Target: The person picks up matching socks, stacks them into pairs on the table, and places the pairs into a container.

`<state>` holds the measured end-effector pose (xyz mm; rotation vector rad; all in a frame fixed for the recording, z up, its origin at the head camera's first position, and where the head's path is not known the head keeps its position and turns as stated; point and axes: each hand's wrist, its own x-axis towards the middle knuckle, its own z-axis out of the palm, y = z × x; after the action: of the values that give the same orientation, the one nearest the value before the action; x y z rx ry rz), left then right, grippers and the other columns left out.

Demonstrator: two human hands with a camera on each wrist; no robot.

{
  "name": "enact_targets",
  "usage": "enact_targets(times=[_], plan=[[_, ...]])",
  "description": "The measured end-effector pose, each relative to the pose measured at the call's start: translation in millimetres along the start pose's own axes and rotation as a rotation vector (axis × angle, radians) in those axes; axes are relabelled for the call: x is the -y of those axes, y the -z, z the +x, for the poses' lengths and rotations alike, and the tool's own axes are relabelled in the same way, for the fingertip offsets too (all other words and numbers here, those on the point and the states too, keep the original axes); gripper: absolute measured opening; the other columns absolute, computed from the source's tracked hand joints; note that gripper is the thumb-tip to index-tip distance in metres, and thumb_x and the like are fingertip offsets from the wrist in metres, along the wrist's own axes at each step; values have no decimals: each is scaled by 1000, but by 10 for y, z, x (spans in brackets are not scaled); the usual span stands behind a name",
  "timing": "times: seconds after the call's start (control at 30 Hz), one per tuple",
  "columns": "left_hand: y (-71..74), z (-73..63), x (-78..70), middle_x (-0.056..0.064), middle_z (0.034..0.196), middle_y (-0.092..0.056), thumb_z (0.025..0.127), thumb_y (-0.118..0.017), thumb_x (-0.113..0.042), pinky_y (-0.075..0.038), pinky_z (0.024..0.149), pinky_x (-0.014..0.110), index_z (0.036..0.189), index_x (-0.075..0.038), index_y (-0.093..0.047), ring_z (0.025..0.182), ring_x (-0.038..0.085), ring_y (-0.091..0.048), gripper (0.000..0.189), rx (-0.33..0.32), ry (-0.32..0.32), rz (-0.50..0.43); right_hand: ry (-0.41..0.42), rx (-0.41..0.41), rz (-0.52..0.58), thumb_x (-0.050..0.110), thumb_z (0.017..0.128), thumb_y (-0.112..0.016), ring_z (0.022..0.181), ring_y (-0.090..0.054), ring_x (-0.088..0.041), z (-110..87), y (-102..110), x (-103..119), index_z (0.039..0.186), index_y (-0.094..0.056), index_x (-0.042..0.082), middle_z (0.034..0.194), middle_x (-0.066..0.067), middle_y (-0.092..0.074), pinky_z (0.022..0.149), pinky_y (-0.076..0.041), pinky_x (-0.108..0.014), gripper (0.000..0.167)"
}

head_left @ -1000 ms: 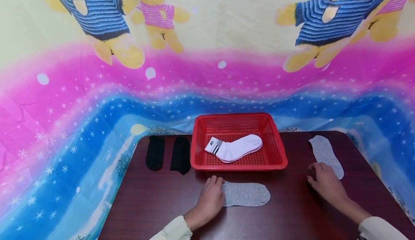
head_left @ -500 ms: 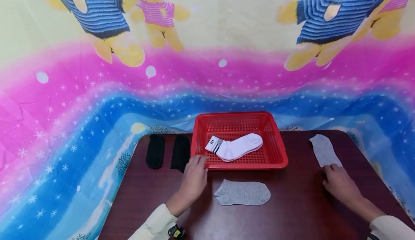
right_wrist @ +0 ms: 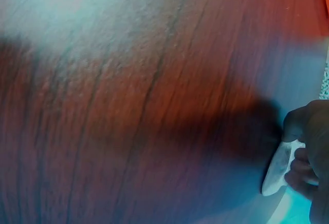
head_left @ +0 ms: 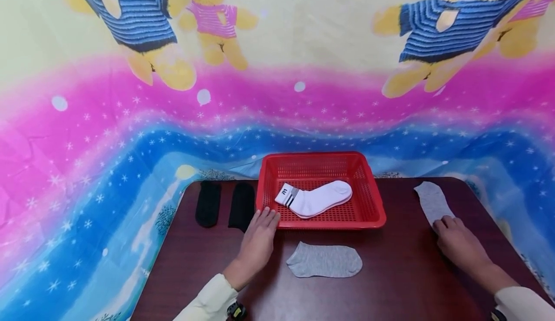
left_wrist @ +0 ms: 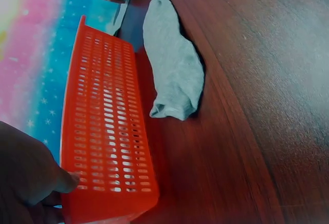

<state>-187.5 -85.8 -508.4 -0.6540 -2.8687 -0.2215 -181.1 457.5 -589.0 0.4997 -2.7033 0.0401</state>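
At the near-left corner of the red plastic basket (head_left: 377, 215), my left hand (head_left: 256, 246) grips the rim, fingers over it. A digit lies against the slotted wall in the left wrist view. My right hand (head_left: 461, 244) pinches the near end of a grey ankle sock (head_left: 433, 200) lying at the table's right side. In the right wrist view, a bit of that sock (right_wrist: 277, 170) shows between thumb and curled fingers. A second grey ankle sock (head_left: 325, 260) lies flat in front of the basket, touched by neither hand. A pair of white socks (head_left: 318, 199) with black stripes lies inside the basket.
Two black socks (head_left: 208, 204) lie side by side to the basket's left. The dark wooden table (head_left: 347, 299) ends at the back against a printed cloth (head_left: 299, 113) with bears, which also runs along both sides.
My left hand has left the front grey sock and moved up-left to the basket's corner. My right hand has shifted right and taken hold of the right grey sock's near end.
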Motion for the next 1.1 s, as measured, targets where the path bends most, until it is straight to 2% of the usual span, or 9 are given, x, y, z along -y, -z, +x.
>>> enact_targets(times=[0.17, 0.4, 0.53, 0.63, 0.7, 0.87, 1.0, 1.1], plan=[[-6, 3, 20, 12, 145, -62, 90, -71, 1, -39, 119, 45, 142, -7, -61, 141, 28, -53, 53, -14, -4, -24, -60, 88, 10, -6, 78, -72, 74, -55, -30, 9, -8, -4, 95, -63, -4, 82, -13, -55, 60, -51, -45, 20], [-1, 12, 20, 10, 144, -62, 93, -68, 0, -39, 119, 43, 142, -8, -61, 141, 26, -53, 50, -20, 12, -51, -82, 139, 14, -7, 79, -74, 75, -56, -29, 20, 42, 11, 94, -62, -4, 81, -12, -54, 58, -51, -42, 19], [-12, 14, 23, 10, 144, -63, 96, -66, -3, -39, 119, 44, 140, -7, -62, 141, 26, -53, 45, -18, 9, -94, -189, 246, 83, -7, 83, -69, 70, -57, -25, 20, 146, 80, 92, -62, -3, 78, -9, -55, 55, -49, -40, 12], [-7, 12, 28, 10, 143, -64, 97, -65, -5, -40, 118, 44, 139, -6, -63, 140, 25, -54, 42, -24, 13, -123, -268, 336, 162, -4, 85, -67, 66, -57, -20, 31, 241, 187, 91, -62, -1, 78, -7, -56, 53, -47, -38, 9], [7, 11, 31, 10, 142, -64, 96, -66, -6, -40, 117, 44, 138, -7, -64, 139, 26, -55, 42, -39, 21, -134, -287, 381, 205, -3, 85, -67, 65, -55, -18, 46, 292, 273, 91, -61, 1, 78, -7, -55, 53, -45, -37, 9], [15, 10, 40, 12, 139, -66, 95, -68, -6, -43, 115, 46, 136, -5, -66, 136, 28, -58, 41, -72, 10, -141, -274, 438, 246, -1, 84, -69, 64, -47, -14, 57, 362, 522, 84, -58, 6, 75, -3, -51, 55, -40, -32, 13], [16, 4, 34, 12, 140, -65, 95, -68, -7, -41, 117, 46, 138, -6, -64, 138, 27, -56, 42, -56, 18, -148, -252, 454, 268, 1, 79, -73, 63, -42, -13, 28, 402, 735, 79, -54, 10, 70, 0, -48, 56, -35, -30, 21], [18, 6, 30, 11, 142, -64, 96, -68, -7, -39, 117, 46, 139, -7, -63, 140, 26, -54, 44, -45, 27, -152, -275, 492, 300, 3, 79, -74, 61, -41, -11, 20, 426, 898, 79, -54, 11, 67, 2, -47, 55, -35, -28, 22]])
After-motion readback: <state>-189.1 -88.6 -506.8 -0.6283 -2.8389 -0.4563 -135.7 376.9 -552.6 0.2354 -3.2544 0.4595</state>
